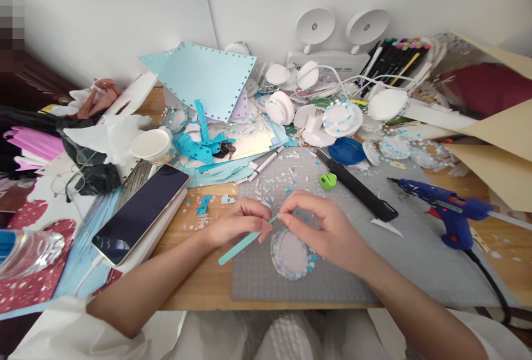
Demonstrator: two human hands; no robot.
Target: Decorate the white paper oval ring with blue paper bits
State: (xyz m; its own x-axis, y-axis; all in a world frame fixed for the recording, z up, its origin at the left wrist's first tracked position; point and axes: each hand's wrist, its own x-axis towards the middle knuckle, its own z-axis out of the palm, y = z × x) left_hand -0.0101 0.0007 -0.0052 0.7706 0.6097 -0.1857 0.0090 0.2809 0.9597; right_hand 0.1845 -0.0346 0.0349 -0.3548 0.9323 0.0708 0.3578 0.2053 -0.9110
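Note:
My left hand [243,220] is closed around a slim, flat, light-teal stick [239,249] with a rounded lower end, which slants up to the right. At its upper tip, the thumb and forefinger of my right hand [311,224] are pinched together. Whatever lies between them is too small to make out. Just below my right hand, a round white disc [293,252] edged with blue and white confetti stars rests on the grey cutting mat [257,285].
A blue hot glue gun [451,210], a black cutter-like tool [361,188] and a green sharpener-like piece [328,181] lie to the right. Leftward are a phone [141,213] and a paper cup [152,147]. Teal paper [203,77] and more white discs [343,119] crowd the back.

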